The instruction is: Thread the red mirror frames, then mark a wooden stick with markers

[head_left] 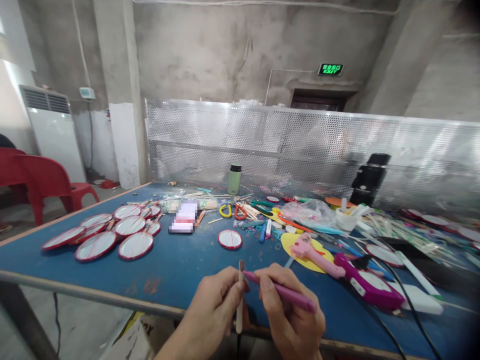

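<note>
My left hand [213,312] is closed around a thin wooden stick [240,305], held upright near the front edge of the blue table [168,265]. My right hand [290,312] grips a pink pen [288,295] like a marker, its tip touching the stick near the top. Both hands hover just above the table edge. A single red-rimmed white disc [230,239] lies a little beyond them.
Several red-rimmed discs [112,232] lie at the left. Pink and purple glue guns [337,270] with black cables rest at the right on a yellow disc [300,250]. Scissors, pens, sticks, a white cup [347,217] and a green bottle [234,179] clutter the back. Red chairs [37,182] stand left.
</note>
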Tool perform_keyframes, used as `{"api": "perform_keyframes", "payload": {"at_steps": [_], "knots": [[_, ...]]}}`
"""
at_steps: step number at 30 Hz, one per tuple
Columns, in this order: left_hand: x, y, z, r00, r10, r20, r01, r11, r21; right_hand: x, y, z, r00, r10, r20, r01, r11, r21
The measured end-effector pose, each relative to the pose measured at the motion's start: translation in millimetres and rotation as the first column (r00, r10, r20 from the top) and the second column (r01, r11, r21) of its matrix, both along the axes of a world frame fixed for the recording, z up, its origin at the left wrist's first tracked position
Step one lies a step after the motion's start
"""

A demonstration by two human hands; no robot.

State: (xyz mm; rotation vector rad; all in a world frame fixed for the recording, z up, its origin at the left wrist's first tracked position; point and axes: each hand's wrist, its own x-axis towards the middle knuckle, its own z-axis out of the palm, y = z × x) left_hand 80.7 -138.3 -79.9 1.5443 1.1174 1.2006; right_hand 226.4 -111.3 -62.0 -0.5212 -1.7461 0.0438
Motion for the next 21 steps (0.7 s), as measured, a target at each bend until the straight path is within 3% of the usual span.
{"api": "perform_keyframes", "payload": {"at_steps": [21], "knots": [[-1.3,0.0,0.0,1.0,-0.007,0.014,0.007,1.0,-0.002,2.4,1.5,-3.4,1.0,-0.017,-0.002,0.017,1.0,0.002]]}}
